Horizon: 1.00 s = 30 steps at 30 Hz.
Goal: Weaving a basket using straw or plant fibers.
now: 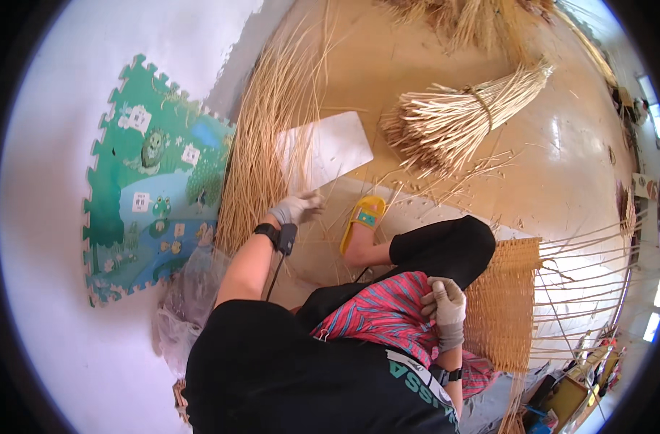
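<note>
Left hand [298,209]: gloved fingers bunched beside the loose strands [256,159]; pinching any? Can't tell!
Right hand [448,300]: fingers curled inward over striped cloth [380,311], grip hidden.
Woven panel [500,307]: there, just beside the right hand!
Tied bundle [453,123]: farther out, on the floor [576,152].

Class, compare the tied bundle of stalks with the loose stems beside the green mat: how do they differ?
The tied bundle is cinched by a band; the loose stems fan out unbound. The tied bundle lies apart from the white sheet; some loose stems cross it. The tied bundle looks shorter and compact, the loose stems longer. Both are straw-coloured.
</note>
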{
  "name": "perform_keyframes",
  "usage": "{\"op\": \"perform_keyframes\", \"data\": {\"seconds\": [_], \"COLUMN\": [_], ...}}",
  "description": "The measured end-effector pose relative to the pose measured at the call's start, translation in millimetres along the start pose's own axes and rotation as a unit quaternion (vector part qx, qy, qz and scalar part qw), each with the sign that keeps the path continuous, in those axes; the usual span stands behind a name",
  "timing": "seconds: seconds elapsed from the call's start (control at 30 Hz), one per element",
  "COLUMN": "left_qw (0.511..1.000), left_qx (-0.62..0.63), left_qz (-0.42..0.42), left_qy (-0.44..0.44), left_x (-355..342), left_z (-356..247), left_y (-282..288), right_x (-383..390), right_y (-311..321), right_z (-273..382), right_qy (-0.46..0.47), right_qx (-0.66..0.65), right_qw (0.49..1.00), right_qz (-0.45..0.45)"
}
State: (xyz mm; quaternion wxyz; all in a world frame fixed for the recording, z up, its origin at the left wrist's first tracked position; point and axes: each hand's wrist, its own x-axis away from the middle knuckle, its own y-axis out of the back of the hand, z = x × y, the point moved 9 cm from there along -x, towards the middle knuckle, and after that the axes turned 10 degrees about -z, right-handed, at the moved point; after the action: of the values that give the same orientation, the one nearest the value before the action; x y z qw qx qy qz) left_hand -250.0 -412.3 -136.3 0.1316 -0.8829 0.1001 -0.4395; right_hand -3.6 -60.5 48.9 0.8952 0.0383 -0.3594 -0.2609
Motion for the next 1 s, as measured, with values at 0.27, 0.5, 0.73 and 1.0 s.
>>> {"op": "perform_keyframes", "data": {"seconds": [0.27, 0.5, 0.73, 1.0], "left_qw": [0.845, 0.649, 0.708, 0.534], "left_qx": [-0.178, -0.496, -0.478, -0.526], "left_qz": [0.495, 0.518, 0.366, 0.472], "left_qy": [-0.1, -0.255, -0.368, -0.463], "left_x": [186, 211, 193, 265], "left_z": [-41, 77, 79, 164], "left_y": [-340, -478, -548, -567], "right_x": [36, 137, 161, 118], "right_y": [35, 160, 322, 343], "right_z": [73, 147, -16, -107], "right_qy": [0.165, 0.446, 0.364, 0.278], "right_qx": [-0.057, -0.068, -0.321, -0.434], "right_qw": [0.985, 0.867, 0.741, 0.686], "right_qz": [-0.004, -0.21, -0.465, -0.514]}}
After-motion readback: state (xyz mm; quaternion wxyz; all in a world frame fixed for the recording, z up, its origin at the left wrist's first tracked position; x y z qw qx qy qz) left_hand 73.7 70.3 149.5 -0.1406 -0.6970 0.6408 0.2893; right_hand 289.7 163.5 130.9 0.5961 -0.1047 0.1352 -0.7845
